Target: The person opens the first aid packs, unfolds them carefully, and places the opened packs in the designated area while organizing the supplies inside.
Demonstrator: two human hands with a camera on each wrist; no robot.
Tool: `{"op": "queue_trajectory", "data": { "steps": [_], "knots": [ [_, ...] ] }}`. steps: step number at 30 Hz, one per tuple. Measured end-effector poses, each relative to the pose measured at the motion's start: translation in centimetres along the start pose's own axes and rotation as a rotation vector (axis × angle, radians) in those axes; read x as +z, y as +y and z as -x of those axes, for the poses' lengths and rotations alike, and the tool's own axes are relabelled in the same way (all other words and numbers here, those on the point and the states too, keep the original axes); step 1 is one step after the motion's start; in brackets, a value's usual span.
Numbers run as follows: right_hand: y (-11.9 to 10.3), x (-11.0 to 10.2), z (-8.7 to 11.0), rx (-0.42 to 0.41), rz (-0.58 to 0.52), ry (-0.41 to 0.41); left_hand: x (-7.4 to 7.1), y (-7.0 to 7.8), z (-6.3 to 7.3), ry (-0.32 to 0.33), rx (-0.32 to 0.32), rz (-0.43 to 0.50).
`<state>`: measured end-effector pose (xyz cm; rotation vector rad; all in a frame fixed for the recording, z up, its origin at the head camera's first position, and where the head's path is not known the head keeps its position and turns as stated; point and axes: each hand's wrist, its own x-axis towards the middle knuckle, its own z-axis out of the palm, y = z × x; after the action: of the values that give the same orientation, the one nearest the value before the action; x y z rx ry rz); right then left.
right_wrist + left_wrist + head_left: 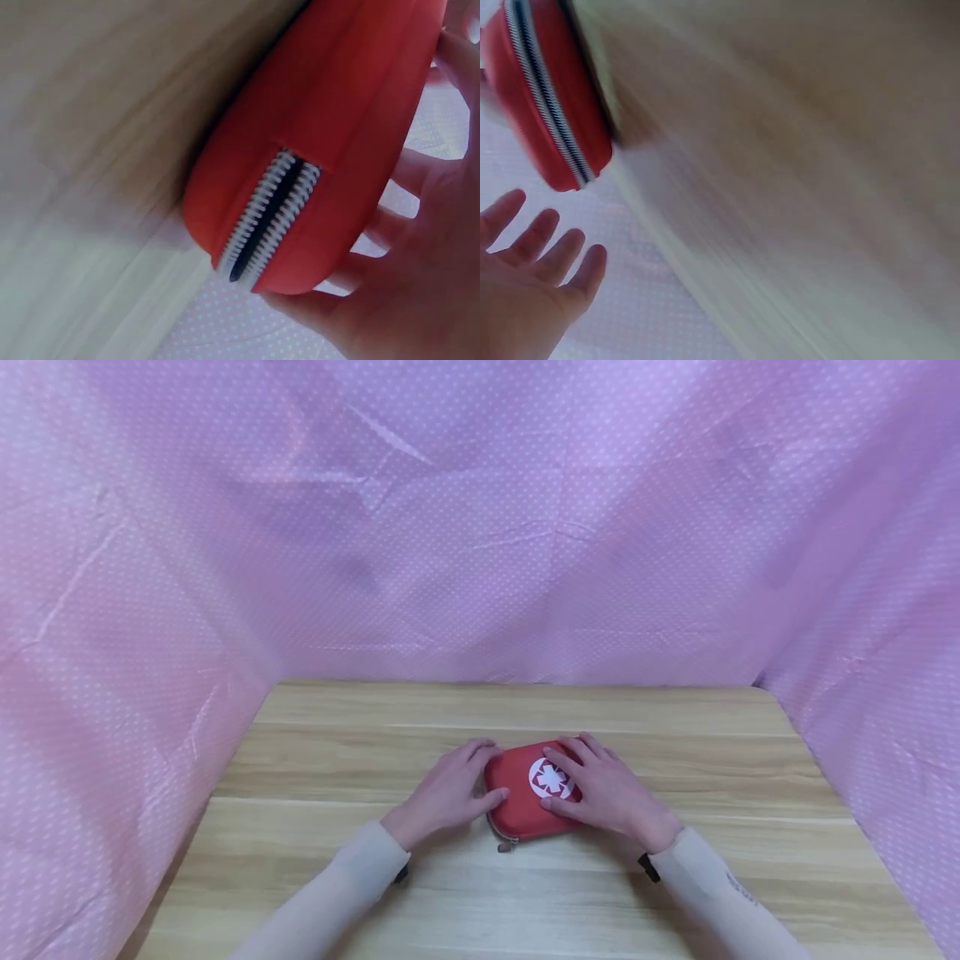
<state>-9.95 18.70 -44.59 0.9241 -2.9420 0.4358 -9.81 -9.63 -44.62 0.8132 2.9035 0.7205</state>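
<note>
A red first-aid case [517,793] with a round white emblem lies on the wooden table, its zipper pull at the near left corner. Over its right part, my right hand [607,789] holds the case, with the thumb and forefinger on top by the emblem and other fingers over the far edge. My left hand [446,789] is at the left end, thumb overlapping the top in the head view. The left wrist view shows the left fingers [544,240] spread and loosely bent, apart from the case [547,105]. One zipper end shows on the case [300,172] in the right wrist view.
The light wooden table [480,902] extends around the case on all sides. Pink dotted fabric [480,527] hangs behind the table and along both sides. Both forearms, in pale sleeves [360,860], reach in from the near edge.
</note>
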Motion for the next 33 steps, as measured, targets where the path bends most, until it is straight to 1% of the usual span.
{"op": "queue_trajectory", "data": {
  "steps": [5, 8, 11, 13, 16, 19, 22, 24, 27, 33],
  "knots": [
    [0.5, 0.0, -0.5, -0.028, -0.045, -0.019, 0.8, -0.5, -1.2, -0.079, -0.027, 0.014],
    [1.0, 0.2, -0.4, -0.026, -0.074, -0.025, 1.0, -0.8, -1.6, -0.128, -0.031, 0.015],
    [1.2, 0.3, 0.0, -0.007, -0.095, -0.018, 1.0, -0.9, -1.6, -0.161, -0.026, 0.025],
    [1.0, 0.2, 0.6, 0.033, -0.112, -0.007, 1.1, -1.1, -1.6, -0.172, -0.013, 0.033],
    [0.4, 0.0, 1.5, 0.128, -0.128, 0.021, 1.1, -1.2, -1.4, -0.176, 0.002, 0.045],
    [-0.4, -0.3, 2.3, 0.234, -0.114, 0.043, 1.1, -1.4, -1.3, -0.175, -0.002, 0.058],
    [-1.3, -0.3, 3.0, 0.298, -0.101, 0.043, 1.0, -1.4, -1.2, -0.175, -0.017, 0.071],
    [-1.7, -0.3, 3.4, 0.316, -0.1, 0.039, 1.0, -1.4, -1.1, -0.174, -0.03, 0.076],
    [-2.1, -0.1, 3.5, 0.32, -0.098, 0.048, 1.0, -1.2, -0.9, -0.177, -0.059, 0.093],
    [-1.7, 0.2, 3.1, 0.312, -0.105, 0.08, 1.1, -0.4, -0.3, -0.155, -0.11, 0.152]
  ]
}}
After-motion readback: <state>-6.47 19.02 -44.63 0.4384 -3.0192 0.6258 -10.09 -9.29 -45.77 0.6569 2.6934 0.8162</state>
